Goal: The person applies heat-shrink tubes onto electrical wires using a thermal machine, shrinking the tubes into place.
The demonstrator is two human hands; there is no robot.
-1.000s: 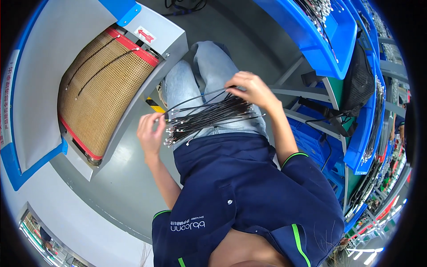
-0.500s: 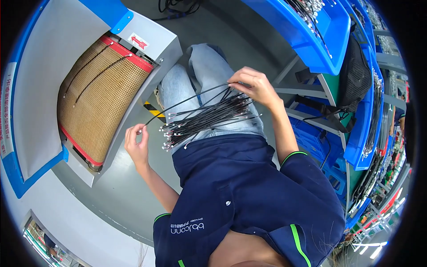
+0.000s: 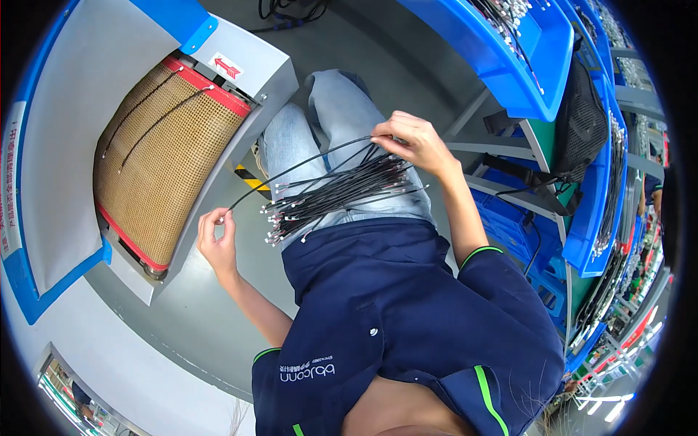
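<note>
Single black cable drawn out between two bare hands. The cable is thin, dark and smooth, and it bows gently away from the body as it spans the gap from one hand to the other; its ends are too small or too covered by the fingers to make out.

The left hand pinches one end region between thumb and forefinger, the other fingers curled, the forearm slanting up and outward from the elbow. The right hand lies farther from the torso; its thumb and fingertips are closed on the opposite part of the cable, with the wrist bent inward.

Between the hands, and nearer the body than the taken-up cable, a cable bundle rests across the thighs: many black strands, roughly parallel, with small whitish connectors clustered toward the left hand. Beyond the left hand, on its outer side, a tan mesh belt with red edging carries two loose cables. A blue bin stands beyond the right hand, farther outward.
</note>
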